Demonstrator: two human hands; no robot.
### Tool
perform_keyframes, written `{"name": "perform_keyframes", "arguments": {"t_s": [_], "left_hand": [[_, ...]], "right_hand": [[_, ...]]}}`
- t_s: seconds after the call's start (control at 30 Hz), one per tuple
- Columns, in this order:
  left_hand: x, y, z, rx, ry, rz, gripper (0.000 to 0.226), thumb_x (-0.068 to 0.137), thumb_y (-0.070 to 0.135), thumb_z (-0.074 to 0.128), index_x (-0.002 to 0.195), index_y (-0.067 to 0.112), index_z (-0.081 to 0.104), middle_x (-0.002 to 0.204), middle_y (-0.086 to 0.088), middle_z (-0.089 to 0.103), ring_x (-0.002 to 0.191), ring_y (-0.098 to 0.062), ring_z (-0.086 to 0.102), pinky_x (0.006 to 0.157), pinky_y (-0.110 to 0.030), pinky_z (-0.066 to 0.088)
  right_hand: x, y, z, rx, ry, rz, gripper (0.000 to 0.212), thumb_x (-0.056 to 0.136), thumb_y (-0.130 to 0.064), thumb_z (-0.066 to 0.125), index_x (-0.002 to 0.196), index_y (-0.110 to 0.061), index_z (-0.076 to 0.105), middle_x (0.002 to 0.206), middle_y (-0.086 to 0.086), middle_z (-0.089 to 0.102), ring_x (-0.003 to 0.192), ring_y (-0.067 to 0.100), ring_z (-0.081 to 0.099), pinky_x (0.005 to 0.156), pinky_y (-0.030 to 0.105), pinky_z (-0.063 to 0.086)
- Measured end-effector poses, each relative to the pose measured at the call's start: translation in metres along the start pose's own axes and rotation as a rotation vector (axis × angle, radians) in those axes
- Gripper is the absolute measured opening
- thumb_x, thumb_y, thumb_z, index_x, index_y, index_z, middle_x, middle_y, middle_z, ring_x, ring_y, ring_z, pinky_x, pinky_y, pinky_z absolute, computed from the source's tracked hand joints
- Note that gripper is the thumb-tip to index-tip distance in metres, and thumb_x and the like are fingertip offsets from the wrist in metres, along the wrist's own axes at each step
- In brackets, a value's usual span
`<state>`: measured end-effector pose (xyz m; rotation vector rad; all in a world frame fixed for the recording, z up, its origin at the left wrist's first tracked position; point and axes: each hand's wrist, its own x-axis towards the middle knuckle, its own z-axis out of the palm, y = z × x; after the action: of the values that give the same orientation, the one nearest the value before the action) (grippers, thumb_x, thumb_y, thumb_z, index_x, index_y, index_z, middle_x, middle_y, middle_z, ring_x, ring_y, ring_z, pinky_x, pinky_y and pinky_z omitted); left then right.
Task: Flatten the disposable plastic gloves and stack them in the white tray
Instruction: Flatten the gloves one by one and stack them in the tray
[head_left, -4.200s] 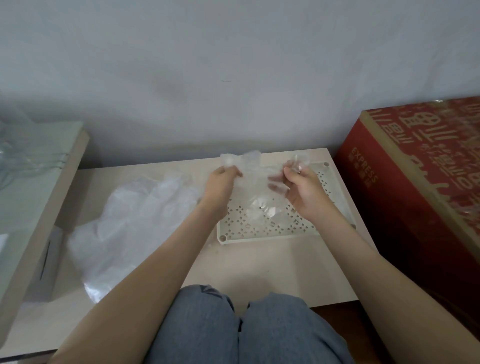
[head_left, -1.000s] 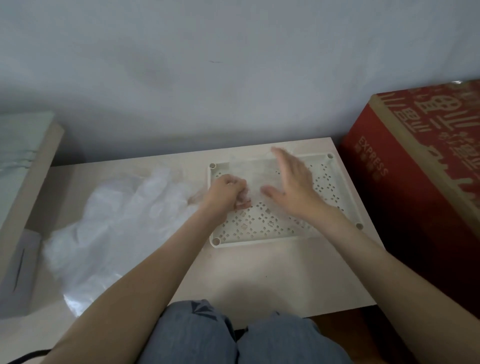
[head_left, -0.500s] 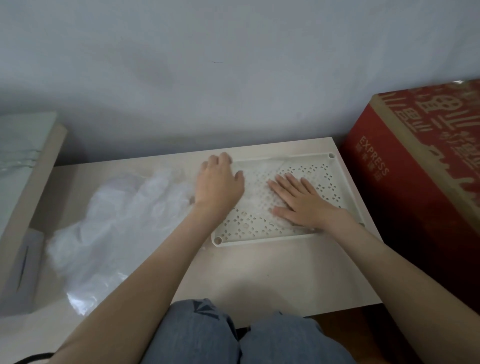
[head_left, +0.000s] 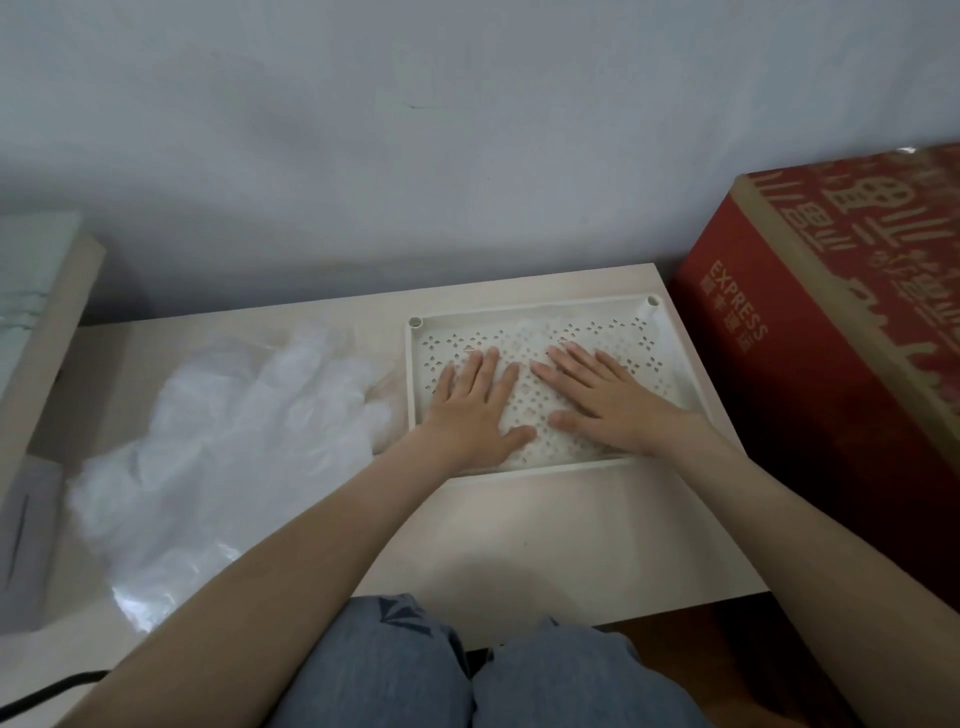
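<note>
Pale table (head_left: 519, 545). Left: one loose pile of clear gloves (head_left: 234, 441), count unreadable. Middle: one white perforated tray (head_left: 411, 384); our left hand (head_left: 472, 410) and right hand (head_left: 608, 400), fingers straight and spread, press a filmy, near-invisible glove (head_left: 535, 332) flat inside it. Right: one red carton (head_left: 831, 338).

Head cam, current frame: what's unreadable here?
All in the head view.
The glove in the white tray: clear film, mostly under the left hand and right hand; number of layers unknowable.
The glove pile: translucent, overlapping; no count.
The red carton: cut off by the right edge.
The tray's near-left corner: hidden by the left wrist.
</note>
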<state>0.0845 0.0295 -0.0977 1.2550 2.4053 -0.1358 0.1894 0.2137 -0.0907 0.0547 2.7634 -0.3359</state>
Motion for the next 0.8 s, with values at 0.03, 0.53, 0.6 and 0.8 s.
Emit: {"name": "perform_keyframes", "arguments": {"t_s": [0.03, 0.53, 0.6, 0.8], "left_hand": [[0.0, -0.001, 0.001, 0.013, 0.0, -0.002, 0.081, 0.092, 0.068, 0.019, 0.149, 0.025, -0.019, 0.156, -0.004, -0.028, 0.143, -0.021, -0.026, 0.117, -0.044, -0.014], [-0.005, -0.009, -0.006, 0.141, 0.097, -0.015, 0.083, 0.087, 0.074, 0.01, 0.148, 0.026, -0.021, 0.156, -0.006, -0.028, 0.142, -0.024, -0.027, 0.115, -0.05, -0.016], [-0.011, -0.005, -0.012, 0.137, 0.132, -0.01, 0.082, 0.087, 0.074, 0.009, 0.148, 0.028, -0.02, 0.156, -0.005, -0.026, 0.143, -0.023, -0.026, 0.114, -0.052, -0.016], [-0.027, -0.005, -0.034, 0.111, 0.131, 0.038, 0.075, 0.091, 0.07, 0.013, 0.152, 0.03, -0.002, 0.157, -0.004, -0.023, 0.144, -0.022, -0.024, 0.113, -0.054, -0.018]], "right_hand": [[-0.001, 0.001, 0.001, -0.03, -0.005, 0.009, 0.069, 0.092, -0.066, 0.019, 0.148, -0.041, -0.013, 0.153, -0.015, -0.024, 0.139, 0.004, -0.029, 0.113, 0.029, -0.019], [-0.048, 0.022, -0.012, -0.128, 0.054, 0.13, 0.089, 0.074, -0.085, 0.006, 0.149, -0.039, -0.013, 0.156, -0.011, -0.022, 0.142, 0.007, -0.026, 0.115, 0.033, -0.018], [-0.055, 0.019, -0.018, -0.049, 0.101, 0.192, 0.073, 0.093, -0.065, 0.03, 0.152, -0.035, 0.001, 0.161, -0.007, -0.01, 0.146, 0.008, -0.017, 0.116, 0.033, -0.013], [-0.057, -0.001, -0.03, 0.075, 0.056, 0.222, 0.067, 0.095, -0.044, 0.05, 0.152, -0.029, 0.019, 0.161, -0.004, 0.007, 0.147, 0.011, -0.002, 0.116, 0.032, -0.001]]}}
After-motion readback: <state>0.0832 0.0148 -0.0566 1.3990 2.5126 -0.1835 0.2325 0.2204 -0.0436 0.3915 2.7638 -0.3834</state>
